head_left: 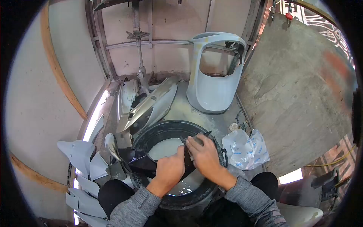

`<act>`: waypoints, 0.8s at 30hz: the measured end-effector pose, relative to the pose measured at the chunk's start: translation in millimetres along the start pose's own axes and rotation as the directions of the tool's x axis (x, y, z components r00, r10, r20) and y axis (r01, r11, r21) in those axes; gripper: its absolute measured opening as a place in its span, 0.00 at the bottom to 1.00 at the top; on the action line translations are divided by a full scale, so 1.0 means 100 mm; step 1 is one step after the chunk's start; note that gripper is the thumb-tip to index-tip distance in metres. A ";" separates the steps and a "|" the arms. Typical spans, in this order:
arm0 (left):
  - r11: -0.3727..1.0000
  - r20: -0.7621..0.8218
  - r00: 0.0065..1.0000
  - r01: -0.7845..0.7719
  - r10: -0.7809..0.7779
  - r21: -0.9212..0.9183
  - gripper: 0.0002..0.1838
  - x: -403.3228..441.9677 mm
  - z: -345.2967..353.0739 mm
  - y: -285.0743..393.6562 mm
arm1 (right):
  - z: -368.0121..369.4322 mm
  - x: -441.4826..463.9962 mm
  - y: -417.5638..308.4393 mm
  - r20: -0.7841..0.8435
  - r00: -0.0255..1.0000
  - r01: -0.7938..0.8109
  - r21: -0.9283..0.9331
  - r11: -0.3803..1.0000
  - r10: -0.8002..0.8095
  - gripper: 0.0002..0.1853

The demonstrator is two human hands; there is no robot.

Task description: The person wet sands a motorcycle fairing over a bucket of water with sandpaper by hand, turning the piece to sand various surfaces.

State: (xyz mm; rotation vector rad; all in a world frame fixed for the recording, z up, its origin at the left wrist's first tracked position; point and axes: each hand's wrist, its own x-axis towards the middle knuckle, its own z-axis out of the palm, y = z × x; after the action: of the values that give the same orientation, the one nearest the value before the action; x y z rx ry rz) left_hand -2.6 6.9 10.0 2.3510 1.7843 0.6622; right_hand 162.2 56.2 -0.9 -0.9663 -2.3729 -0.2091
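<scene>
A glossy dark plastic panel [141, 161] lies across a black tub [172, 125], above cloudy whitish water [163, 146]. My left hand [170, 169] is closed round the panel near its middle, thumb pointing up. Against the panel's far right end, my right hand [207, 154] presses with bent fingers. Something greyish shows beneath those fingertips, too covered to name. The dark tip of the panel sticks out beyond my right fingers.
A large light-grey plastic fairing [214, 92] stands behind the tub. Silvery curved panels [147, 104] lean at the back left. Several grey pieces [77, 151] line the left wall. A crumpled plastic bag [245, 149] lies right of the tub, beside a grey board [298, 94].
</scene>
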 end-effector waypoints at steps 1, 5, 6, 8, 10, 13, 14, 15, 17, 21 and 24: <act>0.999 0.027 0.999 0.032 -0.032 0.005 0.18 -0.01 -0.02 -0.02 | -0.01 0.01 0.06 -0.006 1.000 -0.005 0.004 1.000 0.005 0.21; 0.993 -0.064 0.996 -0.060 0.067 0.101 0.15 -0.01 0.02 -0.02 | -0.06 0.04 0.07 0.030 0.991 -0.124 -0.100 0.987 0.128 0.25; 0.994 -0.084 0.995 -0.055 0.063 0.089 0.15 -0.01 0.04 -0.05 | -0.03 -0.01 0.00 0.026 0.998 -0.057 -0.055 0.997 0.058 0.27; 0.995 -0.076 0.995 -0.054 0.061 0.081 0.15 -0.03 -0.01 -0.06 | -0.10 -0.02 0.04 0.065 0.997 -0.036 0.036 0.999 0.034 0.31; 0.997 -0.071 0.997 -0.039 0.044 0.073 0.16 -0.06 -0.07 -0.06 | -0.12 0.01 0.26 0.012 0.994 -0.109 -0.039 0.993 0.109 0.30; 0.998 -0.080 0.996 -0.029 0.033 0.047 0.17 -0.06 -0.19 -0.02 | -0.20 -0.01 0.13 0.008 0.996 -0.087 -0.028 0.996 0.087 0.29; 0.998 -0.082 0.996 -0.033 0.037 0.047 0.17 -0.06 -0.19 -0.01 | -0.22 -0.02 0.07 -0.001 0.999 -0.039 0.012 0.999 0.039 0.29; 0.999 -0.093 0.995 -0.031 0.032 0.008 0.18 -0.07 -0.19 -0.02 | -0.26 -0.01 0.16 -0.005 0.999 -0.042 0.011 0.999 0.042 0.29; 0.999 -0.098 0.995 -0.027 0.024 -0.034 0.18 -0.10 -0.19 -0.03 | -0.35 -0.01 0.39 0.002 0.980 -0.200 0.015 0.980 0.200 0.29; 0.999 -0.125 0.992 -0.036 0.033 -0.026 0.19 -0.08 -0.22 -0.02 | -0.18 -0.14 0.24 -0.070 0.994 -0.076 0.054 0.996 0.080 0.32; 0.999 -0.128 0.991 -0.038 0.037 -0.007 0.19 -0.11 -0.21 -0.03 | -0.29 -0.05 0.48 -0.042 0.972 -0.230 -0.026 0.973 0.229 0.32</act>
State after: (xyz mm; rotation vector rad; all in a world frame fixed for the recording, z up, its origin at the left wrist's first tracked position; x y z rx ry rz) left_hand -16.2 -6.1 24.9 2.3920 1.7858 0.8420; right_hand 210.8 78.6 17.0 -1.2302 -2.2059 -0.1740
